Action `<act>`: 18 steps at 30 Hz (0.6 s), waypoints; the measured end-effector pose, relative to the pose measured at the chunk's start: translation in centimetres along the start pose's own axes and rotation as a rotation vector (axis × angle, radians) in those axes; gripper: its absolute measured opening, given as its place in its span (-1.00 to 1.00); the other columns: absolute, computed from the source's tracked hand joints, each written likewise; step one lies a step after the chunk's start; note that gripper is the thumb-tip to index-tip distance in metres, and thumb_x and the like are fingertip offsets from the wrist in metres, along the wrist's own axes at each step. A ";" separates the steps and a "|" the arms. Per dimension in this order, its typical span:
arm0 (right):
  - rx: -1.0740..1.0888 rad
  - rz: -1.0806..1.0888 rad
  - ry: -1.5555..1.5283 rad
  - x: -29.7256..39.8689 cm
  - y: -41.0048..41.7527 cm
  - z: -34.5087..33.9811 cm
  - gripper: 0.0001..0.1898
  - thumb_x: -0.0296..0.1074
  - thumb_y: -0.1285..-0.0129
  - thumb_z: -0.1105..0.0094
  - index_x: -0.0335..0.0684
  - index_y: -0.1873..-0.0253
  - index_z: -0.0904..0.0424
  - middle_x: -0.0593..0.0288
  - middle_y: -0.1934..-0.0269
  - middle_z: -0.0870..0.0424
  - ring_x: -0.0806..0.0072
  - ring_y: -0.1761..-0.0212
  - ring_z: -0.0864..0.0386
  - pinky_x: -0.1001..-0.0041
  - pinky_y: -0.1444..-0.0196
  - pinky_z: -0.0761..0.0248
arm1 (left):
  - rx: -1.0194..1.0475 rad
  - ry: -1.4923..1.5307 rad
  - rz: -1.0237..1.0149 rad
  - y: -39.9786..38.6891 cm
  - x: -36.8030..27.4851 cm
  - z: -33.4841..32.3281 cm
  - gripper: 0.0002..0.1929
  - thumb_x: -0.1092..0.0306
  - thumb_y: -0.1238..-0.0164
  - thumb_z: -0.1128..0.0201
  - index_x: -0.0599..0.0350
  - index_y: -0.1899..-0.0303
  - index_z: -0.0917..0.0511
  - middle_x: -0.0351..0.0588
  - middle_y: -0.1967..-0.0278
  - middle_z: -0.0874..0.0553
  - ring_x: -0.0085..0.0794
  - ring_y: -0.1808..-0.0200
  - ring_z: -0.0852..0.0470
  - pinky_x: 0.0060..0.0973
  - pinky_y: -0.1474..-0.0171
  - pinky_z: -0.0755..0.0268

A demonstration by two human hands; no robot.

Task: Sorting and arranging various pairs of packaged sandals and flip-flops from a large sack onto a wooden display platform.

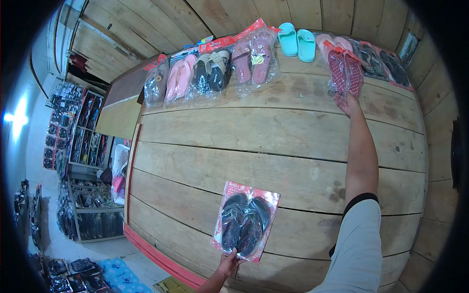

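My left hand (230,264) grips the lower edge of a flat plastic pack of black sandals (244,224), thumb on top, with a pink-red printed card inside. The pack is over the near part of the wooden platform (234,128). With my right arm stretched far forward, my right hand (347,104) holds the bottom end of a clear bag of red polka-dot slippers (345,72). That bag partly covers a bagged pair of pale pink slippers (342,43). My right fingers are partly hidden under the bag.
Along the back lie turquoise slides (296,42), bagged mauve sandals (253,60), black-and-beige sandals (212,71), pink slippers (180,77), grey sandals (156,86) and dark packs (394,67). Plank walls (441,146) enclose the right and back. A red edge (161,258) and stocked shelves (89,143) are left.
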State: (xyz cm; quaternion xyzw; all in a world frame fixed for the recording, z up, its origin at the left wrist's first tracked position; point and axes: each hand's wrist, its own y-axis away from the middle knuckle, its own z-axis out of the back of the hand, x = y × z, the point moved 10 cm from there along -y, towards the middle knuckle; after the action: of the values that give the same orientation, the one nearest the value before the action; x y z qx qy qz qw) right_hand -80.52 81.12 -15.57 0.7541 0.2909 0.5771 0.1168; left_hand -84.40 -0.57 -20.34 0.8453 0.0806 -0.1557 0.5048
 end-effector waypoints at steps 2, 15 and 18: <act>-0.117 -0.030 0.359 0.4 3.0 -0.5 -0.58 -0.09 -0.45 0.06 -0.32 -0.18 -0.30 -0.12 -0.10 -0.49 0.15 -0.06 -0.58 0.25 0.18 -0.59 | -0.036 -0.022 -0.030 0.7 -0.7 0.3 -0.70 0.28 -0.43 -0.17 0.12 -0.10 -0.45 -0.03 0.01 -0.65 -0.20 0.03 -0.68 -0.13 0.01 -0.64; -0.487 0.803 1.556 2.1 7.6 -5.8 -0.37 -0.03 -0.26 -0.17 0.52 -0.40 -0.18 -0.21 -0.46 0.11 -0.30 -0.44 0.06 -0.11 -0.44 0.19 | -0.012 -0.029 -0.042 0.4 -0.7 0.0 -0.73 0.27 -0.41 -0.19 0.11 -0.05 -0.49 -0.03 0.04 -0.68 -0.23 0.07 -0.70 -0.18 0.04 -0.66; -0.388 0.820 1.534 2.3 5.8 -5.2 -0.39 -0.06 -0.26 -0.16 0.49 -0.40 -0.21 -0.22 -0.48 0.13 -0.32 -0.46 0.09 -0.09 -0.46 0.20 | -0.033 -0.013 -0.033 0.3 -0.4 0.0 -0.75 0.28 -0.40 -0.20 0.10 -0.03 -0.51 -0.04 0.06 -0.69 -0.24 0.09 -0.71 -0.18 0.06 -0.66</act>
State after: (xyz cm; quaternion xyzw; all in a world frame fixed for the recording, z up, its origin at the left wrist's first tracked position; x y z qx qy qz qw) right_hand -83.24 76.93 -9.19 0.1721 -0.1065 0.9586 -0.2003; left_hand -84.72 -0.72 -19.95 0.8344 0.0937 -0.1681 0.5164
